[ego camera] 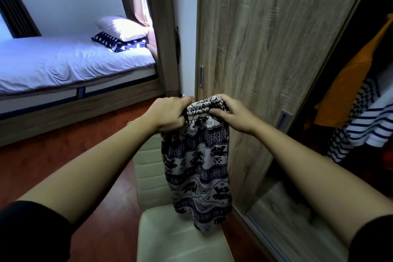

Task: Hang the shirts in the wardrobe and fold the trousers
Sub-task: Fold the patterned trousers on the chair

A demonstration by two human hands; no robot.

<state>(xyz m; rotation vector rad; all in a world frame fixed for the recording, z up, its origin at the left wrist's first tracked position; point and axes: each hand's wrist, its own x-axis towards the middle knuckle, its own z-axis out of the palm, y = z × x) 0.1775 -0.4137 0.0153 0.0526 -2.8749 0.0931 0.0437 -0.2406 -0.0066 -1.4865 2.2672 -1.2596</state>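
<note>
two black sleeves are showing at the bottom corners, one on each arm. one cream chair is standing right under the arms, with its seat closest and its back rising behind.

one pair of trousers is hanging in the air over the chair. its lower end is dangling close to the seat, and i cannot tell if it is touching. two hands are holding it up. the left hand and the right hand are both gripping the stretchy waistband with curled fingers. they are sitting close together, with the bunched band between them.

the trousers are hiding part of the chair back. one wooden wardrobe door is standing just behind the hands and covering that side of the wardrobe. to the right the wardrobe is standing open, and two shirts are hanging inside: one orange shirt and one striped shirt beside it.

the red-brown floor is running off to the left. far away one bed is sitting there with two pillows. the white pillow is lying on top of the dark blue star pillow.

the trousers are hanging long and narrow. they are cream with dark blue and black bands of shapes.
</note>
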